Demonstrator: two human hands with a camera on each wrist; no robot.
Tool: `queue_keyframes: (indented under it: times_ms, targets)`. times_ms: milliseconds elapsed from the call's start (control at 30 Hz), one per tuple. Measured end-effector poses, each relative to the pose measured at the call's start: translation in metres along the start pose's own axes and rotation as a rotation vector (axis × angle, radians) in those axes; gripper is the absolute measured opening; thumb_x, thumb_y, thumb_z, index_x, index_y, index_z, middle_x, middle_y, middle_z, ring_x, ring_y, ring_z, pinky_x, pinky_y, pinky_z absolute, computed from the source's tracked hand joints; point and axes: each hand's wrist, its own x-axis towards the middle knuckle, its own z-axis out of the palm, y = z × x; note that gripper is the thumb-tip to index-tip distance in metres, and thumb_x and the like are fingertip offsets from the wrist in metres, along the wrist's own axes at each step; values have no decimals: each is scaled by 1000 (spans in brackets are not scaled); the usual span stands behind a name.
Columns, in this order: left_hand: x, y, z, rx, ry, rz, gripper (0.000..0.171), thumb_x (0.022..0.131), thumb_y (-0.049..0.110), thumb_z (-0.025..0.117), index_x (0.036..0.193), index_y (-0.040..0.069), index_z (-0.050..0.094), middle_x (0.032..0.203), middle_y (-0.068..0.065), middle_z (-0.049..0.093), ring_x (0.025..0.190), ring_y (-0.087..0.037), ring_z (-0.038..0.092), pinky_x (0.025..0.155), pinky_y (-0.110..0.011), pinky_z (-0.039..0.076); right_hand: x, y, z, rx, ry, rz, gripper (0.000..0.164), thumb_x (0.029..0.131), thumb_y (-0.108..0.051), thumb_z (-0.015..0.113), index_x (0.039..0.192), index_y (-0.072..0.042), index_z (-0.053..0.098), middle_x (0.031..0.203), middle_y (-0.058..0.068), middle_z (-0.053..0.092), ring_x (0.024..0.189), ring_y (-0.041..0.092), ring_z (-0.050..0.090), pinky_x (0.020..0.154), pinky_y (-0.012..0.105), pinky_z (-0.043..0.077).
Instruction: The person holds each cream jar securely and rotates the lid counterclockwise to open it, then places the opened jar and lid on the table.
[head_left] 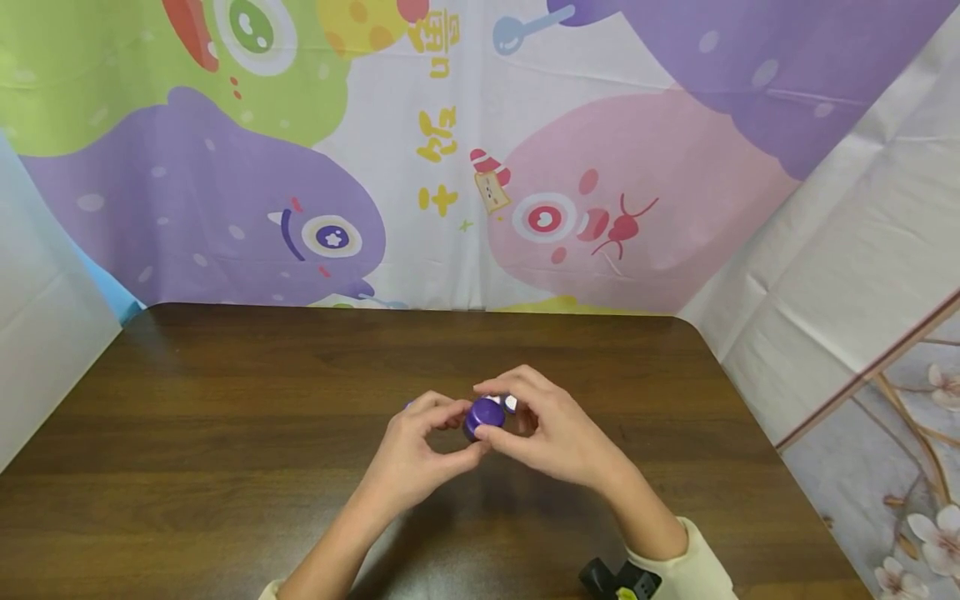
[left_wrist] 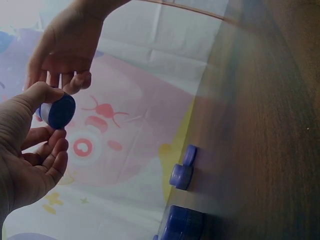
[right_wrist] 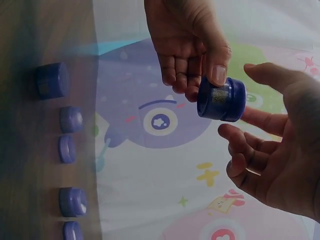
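In the head view, a small round purple jar [head_left: 483,417] is held up between both hands over the table. My left hand [head_left: 416,450] pinches it between thumb and fingers; the left thumb lies along its side in the right wrist view. There the jar [right_wrist: 222,100] is tilted on its side, with a printed label and a seam around it. My right hand [head_left: 558,429] is around its other end. The right thumb stands apart from the jar, and the index finger reaches behind it; whether it touches I cannot tell. The right hand [left_wrist: 72,47] shows loosely bent fingers.
On the brown wooden table [head_left: 225,433], behind the hands, several purple pieces stand in a row: a larger jar [right_wrist: 52,81], a small jar [right_wrist: 72,201] and a flat lid-like piece [right_wrist: 66,149] among them. A printed cloth [head_left: 450,267] hangs at the table's back edge.
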Motion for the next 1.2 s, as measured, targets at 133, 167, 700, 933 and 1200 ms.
queue_keyframes:
  times_ms: [133, 167, 700, 933, 1200]
  targets:
    - [0, -1, 0, 0, -5, -7, 31, 71, 18, 80, 101, 11, 72, 91, 7, 63, 87, -11, 60, 78, -27, 53, 0, 1, 0, -9, 8, 32, 33, 80, -22, 75, 110, -15, 65, 96, -5, 58, 62, 5, 45, 53, 17, 42]
    - [0, -1, 0, -3, -7, -7, 31, 72, 18, 80, 101, 11, 72, 91, 7, 63, 87, -11, 60, 78, -28, 53, 0, 1, -1, -7, 0, 31, 32, 80, -20, 74, 111, -15, 64, 97, -5, 58, 61, 5, 45, 53, 17, 42]
    - [0, -1, 0, -11, -3, -20, 31, 71, 19, 81, 100, 12, 72, 91, 8, 62, 87, -14, 61, 77, -26, 52, -2, 3, -2, 10, -21, 26, 31, 81, -18, 71, 111, -16, 64, 98, -5, 59, 63, 5, 47, 53, 18, 43]
    - [0, -2, 0, -12, 1, -14, 32, 71, 18, 80, 101, 12, 72, 91, 6, 63, 87, -13, 60, 78, -29, 53, -1, 1, -1, 43, -47, 17, 34, 84, -17, 68, 117, -18, 61, 106, -4, 59, 65, 8, 48, 55, 19, 44]
    - [0, -2, -1, -19, 0, -24, 33, 72, 17, 80, 102, 11, 71, 93, 6, 62, 87, -14, 61, 79, -29, 54, -1, 1, -1, 14, -6, 33, 28, 82, -19, 71, 109, -16, 66, 95, -5, 59, 61, 3, 44, 52, 18, 42]
